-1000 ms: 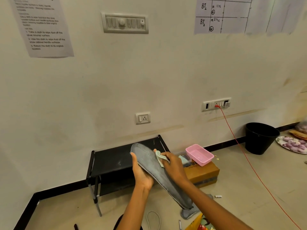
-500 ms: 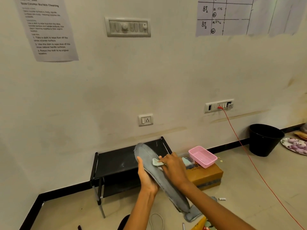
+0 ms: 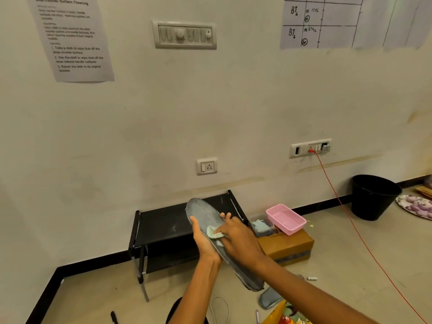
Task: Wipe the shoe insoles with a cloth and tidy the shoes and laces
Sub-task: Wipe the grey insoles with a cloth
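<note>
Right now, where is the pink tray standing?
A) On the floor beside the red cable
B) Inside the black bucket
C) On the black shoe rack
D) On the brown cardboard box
D: the pink tray sits on top of the brown cardboard box, to the right of the black shoe rack and well apart from the black bucket.

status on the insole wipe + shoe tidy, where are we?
Done: nothing looks finished. In hand: left hand holds a grey insole up while right hand presses a pale green cloth on it. Left: a second insole and a white lace lie on the floor; no shoes in view.
</note>
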The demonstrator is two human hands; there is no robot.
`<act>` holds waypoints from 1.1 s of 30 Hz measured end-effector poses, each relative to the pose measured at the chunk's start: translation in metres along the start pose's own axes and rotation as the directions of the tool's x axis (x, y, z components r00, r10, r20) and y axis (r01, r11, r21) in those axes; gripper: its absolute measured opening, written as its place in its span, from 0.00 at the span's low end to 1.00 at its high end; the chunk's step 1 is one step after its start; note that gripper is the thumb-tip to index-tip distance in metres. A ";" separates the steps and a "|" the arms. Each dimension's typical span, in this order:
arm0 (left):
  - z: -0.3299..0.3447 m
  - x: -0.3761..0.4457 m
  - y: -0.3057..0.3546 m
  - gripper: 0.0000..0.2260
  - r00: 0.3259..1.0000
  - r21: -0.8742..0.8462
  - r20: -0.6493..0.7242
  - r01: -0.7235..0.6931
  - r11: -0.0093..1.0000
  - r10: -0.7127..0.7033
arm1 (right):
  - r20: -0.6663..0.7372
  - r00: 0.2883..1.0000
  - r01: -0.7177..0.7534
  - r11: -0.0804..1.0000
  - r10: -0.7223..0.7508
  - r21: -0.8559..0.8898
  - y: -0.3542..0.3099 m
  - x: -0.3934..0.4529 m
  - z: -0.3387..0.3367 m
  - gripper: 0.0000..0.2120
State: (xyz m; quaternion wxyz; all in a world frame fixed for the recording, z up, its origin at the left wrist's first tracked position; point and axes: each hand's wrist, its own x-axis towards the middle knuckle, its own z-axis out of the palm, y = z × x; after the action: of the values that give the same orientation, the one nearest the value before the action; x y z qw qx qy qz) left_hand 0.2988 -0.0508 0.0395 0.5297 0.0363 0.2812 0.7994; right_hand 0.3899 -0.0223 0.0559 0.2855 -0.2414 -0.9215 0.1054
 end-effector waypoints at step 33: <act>0.005 -0.011 -0.003 0.32 1.000 0.001 0.012 0.015 1.000 -0.015 | -0.037 0.998 -0.055 0.997 0.057 0.063 -0.003 -0.012 0.002 0.13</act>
State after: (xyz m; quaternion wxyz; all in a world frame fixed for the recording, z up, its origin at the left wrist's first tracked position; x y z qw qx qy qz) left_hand 0.3076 -0.0575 0.0449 0.5375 0.0393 0.2788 0.7949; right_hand 0.3961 -0.0314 0.0496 0.3075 -0.2601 -0.9050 0.1371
